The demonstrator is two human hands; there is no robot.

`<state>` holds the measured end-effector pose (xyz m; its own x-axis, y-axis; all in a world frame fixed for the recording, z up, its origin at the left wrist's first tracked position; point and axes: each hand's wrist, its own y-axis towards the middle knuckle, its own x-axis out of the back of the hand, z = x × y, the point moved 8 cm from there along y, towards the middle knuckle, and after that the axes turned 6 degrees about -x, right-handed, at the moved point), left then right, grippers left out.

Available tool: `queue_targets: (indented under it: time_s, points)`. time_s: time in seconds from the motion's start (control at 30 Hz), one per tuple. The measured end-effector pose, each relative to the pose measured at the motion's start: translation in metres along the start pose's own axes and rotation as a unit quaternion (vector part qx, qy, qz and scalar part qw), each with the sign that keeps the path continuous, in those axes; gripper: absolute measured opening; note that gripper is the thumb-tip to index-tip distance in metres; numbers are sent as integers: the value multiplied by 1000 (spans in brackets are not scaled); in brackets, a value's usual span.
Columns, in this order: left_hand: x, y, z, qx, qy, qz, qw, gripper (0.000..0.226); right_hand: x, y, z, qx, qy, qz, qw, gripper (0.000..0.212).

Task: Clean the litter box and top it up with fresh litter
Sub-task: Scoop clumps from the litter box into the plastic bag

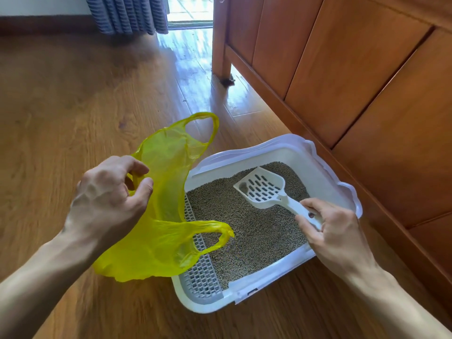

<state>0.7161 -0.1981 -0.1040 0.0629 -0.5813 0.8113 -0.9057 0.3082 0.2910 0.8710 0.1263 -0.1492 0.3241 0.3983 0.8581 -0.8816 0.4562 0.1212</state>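
On the wooden floor, beside the wooden cabinet, sits your white litter box, filled with grey-brown litter. A pale grid panel runs along its left inner edge. Your right hand has its fingers and thumb curled round the handle of the white slotted scoop, which you hold over the litter toward the box's far side; a small dark clump lies in the scoop's front corner. Your left hand pinches the edge of a thin yellow plastic bag between thumb and fingers, just left of the box. The bag hangs open and crumpled, with one handle loop draped over the box's left rim and grid, the other loop raised toward the far floor. A blue-grey striped curtain hangs at the top, next to a bright doorway.
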Motion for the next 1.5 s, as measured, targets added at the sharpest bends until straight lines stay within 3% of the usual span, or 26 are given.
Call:
queue_targets:
  time_s: [0.33, 0.47, 0.63, 0.73, 0.9, 1.13, 1.3, 1.5]
  points:
    - [15, 0, 7, 45, 10, -30, 999, 40, 0, -1, 6, -21, 56, 17, 998, 13]
    - [12, -3, 10, 36, 13, -27, 999, 30, 3, 1, 20, -12, 91, 27, 995, 14]
    - [8, -4, 16, 20, 0, -23, 1000, 24, 10, 6, 66, 46, 136, 13, 990, 13]
    - [9, -5, 14, 11, -4, -32, 999, 20, 10, 9, 111, 138, 65, -7, 988, 11]
    - [12, -5, 12, 13, -26, -27, 999, 33, 3, 10, 168, 241, -27, -2, 970, 14]
    - [9, -6, 12, 19, -22, -7, 1000, 34, 4, 11, 143, 201, -16, 1, 980, 15]
    - [2, -5, 6, 7, -20, 4, 1000, 34, -6, 5, 149, 240, 1, 38, 970, 18]
    - [-2, -4, 7, -4, -20, -2, 1000, 31, -1, 6, 145, 249, 21, 5, 968, 24]
